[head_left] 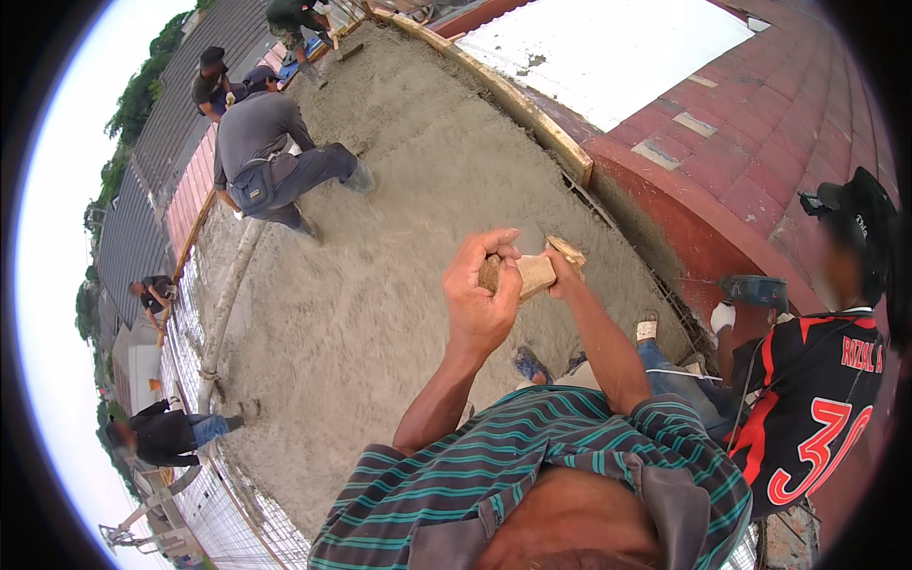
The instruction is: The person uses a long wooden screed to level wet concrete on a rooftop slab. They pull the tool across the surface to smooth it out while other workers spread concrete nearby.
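Now the left hand (483, 296) curls round the nine o'clock end of a wooden piece (536, 276), the right hand (562, 273) clasping its three o'clock end, over grey concrete (408, 209); a grey-shirted worker (261, 136) bends at ten o'clock.

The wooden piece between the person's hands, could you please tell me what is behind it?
Behind the wooden piece, grey concrete shows around its edges. The patch hidden by the wood, the left hand and the right hand cannot be seen.
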`<act>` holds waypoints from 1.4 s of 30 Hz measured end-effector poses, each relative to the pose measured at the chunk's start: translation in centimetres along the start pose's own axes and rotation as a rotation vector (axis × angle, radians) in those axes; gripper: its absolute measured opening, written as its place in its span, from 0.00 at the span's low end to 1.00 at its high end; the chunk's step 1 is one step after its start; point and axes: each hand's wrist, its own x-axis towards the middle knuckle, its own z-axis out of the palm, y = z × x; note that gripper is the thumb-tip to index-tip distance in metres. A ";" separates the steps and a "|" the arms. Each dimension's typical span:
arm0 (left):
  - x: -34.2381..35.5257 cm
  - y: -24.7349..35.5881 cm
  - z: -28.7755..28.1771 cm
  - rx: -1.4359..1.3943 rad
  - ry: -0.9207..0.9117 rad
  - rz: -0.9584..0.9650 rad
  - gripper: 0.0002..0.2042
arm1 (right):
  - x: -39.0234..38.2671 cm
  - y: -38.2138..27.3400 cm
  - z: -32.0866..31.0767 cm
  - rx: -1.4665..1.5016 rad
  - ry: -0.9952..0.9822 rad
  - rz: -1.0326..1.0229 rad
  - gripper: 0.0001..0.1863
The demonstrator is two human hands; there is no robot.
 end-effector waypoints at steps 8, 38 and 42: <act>0.4 1.4 2.1 0.024 -0.004 0.006 0.13 | -1.8 -1.4 -0.3 0.003 0.047 0.016 0.17; 1.6 4.1 4.2 0.136 0.048 -0.027 0.13 | -3.7 -3.6 -0.4 -0.062 0.038 0.081 0.20; 1.8 4.4 4.5 0.153 0.042 -0.017 0.13 | -4.1 -3.9 -0.4 -0.071 0.000 0.073 0.19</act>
